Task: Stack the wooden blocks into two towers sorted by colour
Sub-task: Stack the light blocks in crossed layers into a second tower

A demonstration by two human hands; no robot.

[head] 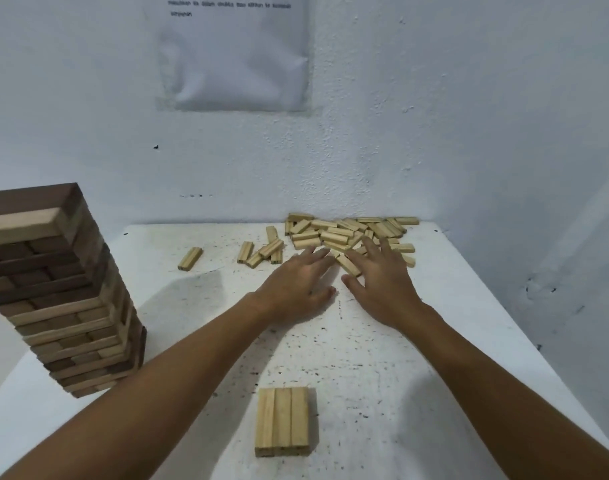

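Just past the fingertips lies a heap of pale wooden blocks [351, 233], matt and raw-looking, grain faint. Well off to the left hand's side, the tall tower [57, 289] mixes darker stained wood with light. The table [382, 375] beneath looks white-painted, speckled and scuffed; the wall [469, 133] behind is rough plaster.

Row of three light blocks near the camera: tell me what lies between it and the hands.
Head view: only bare, speckled table between the row of three blocks and both hands.
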